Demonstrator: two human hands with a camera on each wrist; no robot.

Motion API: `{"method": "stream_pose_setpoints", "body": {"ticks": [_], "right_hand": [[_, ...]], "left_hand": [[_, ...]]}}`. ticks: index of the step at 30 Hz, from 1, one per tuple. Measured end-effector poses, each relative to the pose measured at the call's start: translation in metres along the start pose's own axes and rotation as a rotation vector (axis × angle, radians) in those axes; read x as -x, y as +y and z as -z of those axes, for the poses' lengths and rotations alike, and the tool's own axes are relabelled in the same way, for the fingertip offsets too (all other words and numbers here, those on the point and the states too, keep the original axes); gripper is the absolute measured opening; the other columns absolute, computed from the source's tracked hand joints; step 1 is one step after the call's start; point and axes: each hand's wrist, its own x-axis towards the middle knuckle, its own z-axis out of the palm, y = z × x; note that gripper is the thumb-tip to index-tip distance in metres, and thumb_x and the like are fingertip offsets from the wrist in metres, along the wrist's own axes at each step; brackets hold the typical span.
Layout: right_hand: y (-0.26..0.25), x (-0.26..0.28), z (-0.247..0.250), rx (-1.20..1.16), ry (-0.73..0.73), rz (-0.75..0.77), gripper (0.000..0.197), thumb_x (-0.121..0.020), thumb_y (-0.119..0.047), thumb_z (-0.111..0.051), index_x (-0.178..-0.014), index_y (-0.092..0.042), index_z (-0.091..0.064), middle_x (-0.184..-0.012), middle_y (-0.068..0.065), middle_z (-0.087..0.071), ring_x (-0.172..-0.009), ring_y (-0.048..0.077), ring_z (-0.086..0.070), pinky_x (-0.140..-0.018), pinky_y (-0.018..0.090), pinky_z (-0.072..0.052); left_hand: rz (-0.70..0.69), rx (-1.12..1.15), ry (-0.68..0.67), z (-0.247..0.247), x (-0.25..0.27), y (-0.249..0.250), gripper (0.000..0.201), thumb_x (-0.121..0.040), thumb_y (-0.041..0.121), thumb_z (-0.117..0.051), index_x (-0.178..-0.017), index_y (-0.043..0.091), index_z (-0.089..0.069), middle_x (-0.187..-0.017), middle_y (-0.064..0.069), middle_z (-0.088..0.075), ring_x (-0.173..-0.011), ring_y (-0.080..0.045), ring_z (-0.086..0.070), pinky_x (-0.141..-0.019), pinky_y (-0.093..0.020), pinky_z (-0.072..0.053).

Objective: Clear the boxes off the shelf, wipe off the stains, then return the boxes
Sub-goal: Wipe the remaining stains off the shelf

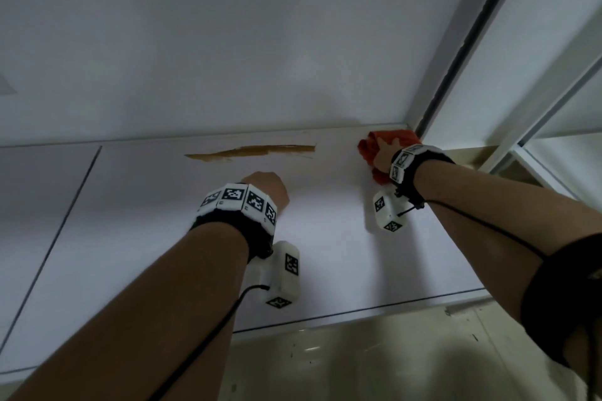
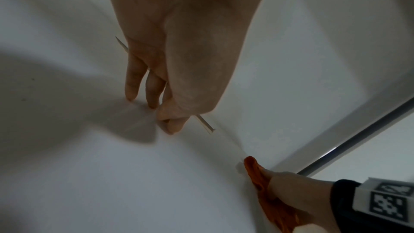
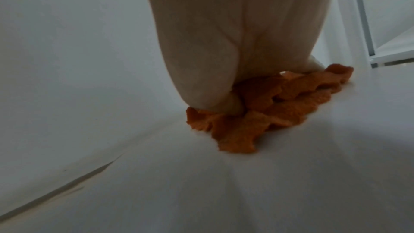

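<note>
The white shelf (image 1: 325, 254) carries a long brown stain (image 1: 250, 151) near its back edge; no boxes are in view. My right hand (image 1: 386, 148) presses with spread fingers on a bunched orange cloth (image 1: 366, 151) in the back right corner, right of the stain. In the right wrist view the cloth (image 3: 257, 116) lies crumpled under the hand (image 3: 212, 86). My left hand (image 1: 265, 187) is just in front of the stain, holding nothing. The left wrist view shows its fingertips (image 2: 131, 95) touching the shelf, with the stain (image 2: 206, 125) running behind them.
A white upright (image 1: 456, 52) with a dark gap closes the shelf on the right, with more white shelving beyond it. The back wall (image 1: 228, 42) rises straight behind the stain. A seam (image 1: 65, 212) crosses the shelf at left. Beige floor (image 1: 358, 361) shows below the front edge.
</note>
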Motion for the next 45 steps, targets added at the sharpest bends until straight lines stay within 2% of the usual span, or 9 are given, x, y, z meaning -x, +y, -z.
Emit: {"method": "stream_pose_setpoints", "body": {"ticks": [3,6,14,21,26,31,33,39,45], "right_hand": [[-0.009,-0.009,0.002,-0.116,-0.017,-0.07,0.061,-0.102,-0.035,-0.033,-0.152,-0.019,-0.002,-0.159,0.012,0.006,-0.146,0.036,0.001,-0.117,0.047,0.0],[-0.019,-0.022,0.006,-0.156,0.024,-0.047,0.061,-0.1,-0.046,-0.023,-0.151,-0.026,0.002,-0.159,0.011,0.006,-0.146,0.035,-0.001,-0.118,0.048,0.0],[-0.052,-0.024,0.012,-0.176,0.134,0.117,0.059,-0.098,-0.052,-0.023,-0.151,-0.028,-0.012,-0.158,0.007,-0.015,-0.144,0.026,-0.019,-0.118,0.036,-0.008],[-0.073,0.002,0.004,-0.164,0.109,0.21,0.053,-0.099,-0.052,-0.024,-0.148,-0.035,-0.021,-0.158,0.006,-0.015,-0.144,0.032,-0.016,-0.118,0.048,-0.009],[-0.093,0.019,-0.006,-0.042,0.026,0.349,0.055,-0.1,-0.04,-0.032,-0.151,-0.034,-0.012,-0.16,0.003,-0.003,-0.145,0.036,-0.006,-0.118,0.051,-0.004],[-0.086,0.008,-0.018,-0.277,0.061,0.486,0.049,-0.095,-0.044,-0.044,-0.142,-0.035,-0.038,-0.153,-0.002,-0.03,-0.143,0.023,-0.024,-0.119,0.036,-0.017],[-0.077,0.004,-0.017,-0.29,0.096,0.381,0.05,-0.092,-0.054,-0.043,-0.14,-0.04,-0.04,-0.153,-0.004,-0.029,-0.142,0.022,-0.026,-0.118,0.037,-0.02],[-0.039,-0.009,-0.02,-0.278,0.041,0.033,0.061,-0.094,-0.054,-0.03,-0.15,-0.038,-0.008,-0.16,0.003,-0.006,-0.144,0.04,-0.013,-0.116,0.054,-0.01],[-0.083,0.029,-0.02,-0.396,0.071,0.239,0.053,-0.095,-0.055,-0.036,-0.144,-0.035,-0.034,-0.154,0.0,-0.028,-0.139,0.028,-0.031,-0.119,0.039,-0.018]], "left_hand": [[-0.071,-0.08,0.015,-0.006,-0.006,-0.009,0.034,-0.091,0.014,-0.046,-0.121,0.012,-0.061,-0.127,-0.005,-0.057,-0.111,-0.024,-0.058,-0.089,-0.03,-0.047],[-0.108,-0.078,0.032,-0.007,-0.003,-0.007,0.024,-0.091,0.013,-0.043,-0.103,0.012,-0.064,-0.117,-0.006,-0.062,-0.09,-0.021,-0.056,-0.074,-0.026,-0.042],[-0.09,-0.023,0.063,-0.006,-0.01,-0.008,0.024,-0.09,0.014,-0.047,-0.101,0.014,-0.067,-0.115,-0.004,-0.064,-0.083,-0.017,-0.05,-0.073,-0.025,-0.039],[-0.081,-0.119,0.093,-0.002,-0.002,-0.003,0.016,-0.086,0.015,-0.049,-0.081,0.022,-0.062,-0.088,0.004,-0.059,-0.071,-0.014,-0.053,-0.064,-0.02,-0.043],[-0.081,-0.174,0.014,0.008,0.005,-0.001,0.031,-0.09,0.018,-0.048,-0.117,0.014,-0.063,-0.123,-0.004,-0.061,-0.108,-0.023,-0.061,-0.089,-0.03,-0.048],[-0.113,-0.174,-0.015,0.008,0.016,-0.004,0.039,-0.097,0.014,-0.039,-0.134,0.011,-0.051,-0.14,-0.007,-0.048,-0.127,-0.025,-0.049,-0.106,-0.032,-0.04],[-0.15,-0.169,-0.003,0.005,0.018,-0.009,0.043,-0.098,0.013,-0.038,-0.141,0.013,-0.044,-0.147,-0.008,-0.041,-0.133,-0.026,-0.042,-0.111,-0.035,-0.035],[-0.236,-0.141,-0.027,0.007,0.029,-0.013,0.052,-0.102,0.01,-0.028,-0.152,0.014,-0.015,-0.159,-0.004,-0.011,-0.146,-0.021,-0.017,-0.116,-0.029,-0.014],[-0.17,0.187,0.055,0.014,0.03,-0.032,0.048,-0.1,0.008,-0.032,-0.146,0.023,-0.036,-0.155,-0.003,-0.027,-0.142,-0.021,-0.028,-0.114,-0.026,-0.021]]}}
